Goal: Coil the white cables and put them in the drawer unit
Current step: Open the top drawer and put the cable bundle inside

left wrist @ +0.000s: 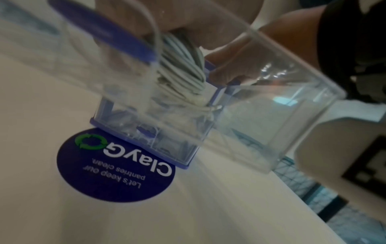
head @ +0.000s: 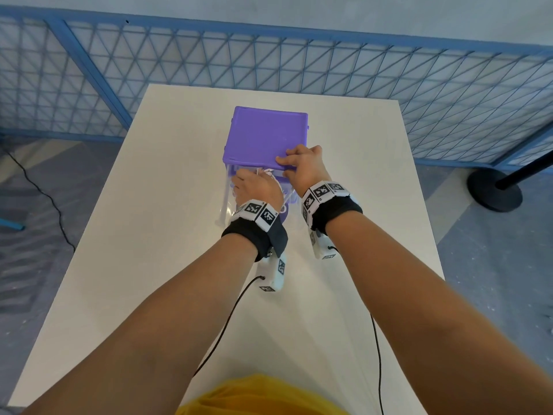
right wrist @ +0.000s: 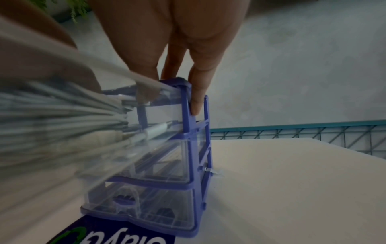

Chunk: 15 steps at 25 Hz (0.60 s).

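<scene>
Lowering a bundle of white cables (head: 267, 172) into the pulled-out top drawer (head: 227, 202) of a purple drawer unit (head: 264, 136), a person works at a white table (head: 359, 265); seen from the head camera, the left hand (head: 257, 190) reaches into the clear drawer while the right hand (head: 305, 166) steadies the unit at its front right corner, fingers lying on the lid and thumb tucked under its edge.

From the left wrist, the coiled cables (left wrist: 181, 71) hang in several loops from the left hand's fingers (left wrist: 188, 21), which are curled round them, inside the transparent drawer (left wrist: 271, 102); a plug end pokes out low in the bundle. A round blue sticker (left wrist: 117, 166) lies on the table, partly under the unit's base.

From the right wrist, the right hand's fingers (right wrist: 198, 89) pinch the purple frame (right wrist: 198, 142) at its top corner; the lower drawers sit closed.

The cable looks light, soft and springy, likely to uncoil once let go, so the best hold is probably round the middle of the loops. The thin clear plastic drawer seems light and apt to slide or tip, which makes bracing the frame sensible.
</scene>
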{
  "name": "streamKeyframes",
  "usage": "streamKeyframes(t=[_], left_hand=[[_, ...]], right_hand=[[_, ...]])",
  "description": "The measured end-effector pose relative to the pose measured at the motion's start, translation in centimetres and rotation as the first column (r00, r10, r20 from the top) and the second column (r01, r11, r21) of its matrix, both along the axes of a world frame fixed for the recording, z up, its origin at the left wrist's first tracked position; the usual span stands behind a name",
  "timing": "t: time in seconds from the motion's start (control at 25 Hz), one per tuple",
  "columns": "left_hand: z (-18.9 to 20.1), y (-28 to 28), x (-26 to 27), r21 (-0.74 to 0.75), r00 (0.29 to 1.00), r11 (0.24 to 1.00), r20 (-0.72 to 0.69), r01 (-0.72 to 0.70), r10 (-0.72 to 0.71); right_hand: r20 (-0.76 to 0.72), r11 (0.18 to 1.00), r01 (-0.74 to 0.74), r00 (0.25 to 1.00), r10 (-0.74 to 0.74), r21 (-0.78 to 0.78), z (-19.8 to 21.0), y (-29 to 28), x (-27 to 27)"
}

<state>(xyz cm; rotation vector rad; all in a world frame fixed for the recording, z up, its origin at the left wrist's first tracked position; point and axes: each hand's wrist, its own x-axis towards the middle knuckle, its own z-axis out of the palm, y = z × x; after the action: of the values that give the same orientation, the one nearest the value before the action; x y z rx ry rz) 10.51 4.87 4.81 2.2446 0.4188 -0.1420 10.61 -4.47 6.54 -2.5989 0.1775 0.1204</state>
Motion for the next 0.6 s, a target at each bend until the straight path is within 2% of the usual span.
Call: streamKeyframes(t=[0.08, 0.16, 0.24, 0.32, 0.36, 0.4, 0.52, 0.6], left_hand=[[-0.1, -0.1, -0.2, 0.071, 0.996, 0.994, 0.021, 0.088, -0.09], [-0.1, -0.1, 0.1, 0.099, 0.997, 0.992, 0.009, 0.079, -0.081], [0.0, 0.0, 0.5, 0.061, 0.997, 0.995, 0.018, 0.074, -0.075], [-0.1, 0.6, 0.3, 0.036, 0.986, 0.99, 0.095, 0.135, -0.138], [-0.1, 1.1, 0.2, 0.075, 0.968, 0.976, 0.135, 0.204, -0.213], [0.0, 1.5, 0.0, 0.16, 0.938, 0.943, 0.145, 0.29, -0.314], [0.9, 2.4, -0.3, 0.433, 0.832, 0.765, 0.058, 0.478, -0.552], [1.5, 2.9, -0.9, 0.474, 0.792, 0.708, 0.035, 0.524, -0.609]], right_hand=[[-0.015, 1.0, -0.004, 1.0, 0.004, -0.013, 0.0, 0.0, 0.1], [-0.024, 1.0, 0.001, 1.0, -0.001, -0.014, 0.1, 0.0, 0.2], [-0.032, 1.0, -0.003, 0.999, 0.002, -0.028, 0.2, 0.0, 0.2], [-0.025, 1.0, 0.008, 1.0, -0.008, -0.012, 0.2, 0.0, 0.2], [-0.012, 1.0, 0.019, 1.0, -0.019, 0.004, 0.2, 0.0, 0.2], [0.0, 1.0, 0.026, 1.0, -0.026, 0.016, 0.1, 0.0, 0.1], [-0.004, 0.999, 0.032, 0.999, -0.032, 0.029, 0.1, -0.1, 0.1], [-0.014, 0.998, 0.037, 0.999, -0.036, 0.046, 0.3, 0.0, 0.1]])
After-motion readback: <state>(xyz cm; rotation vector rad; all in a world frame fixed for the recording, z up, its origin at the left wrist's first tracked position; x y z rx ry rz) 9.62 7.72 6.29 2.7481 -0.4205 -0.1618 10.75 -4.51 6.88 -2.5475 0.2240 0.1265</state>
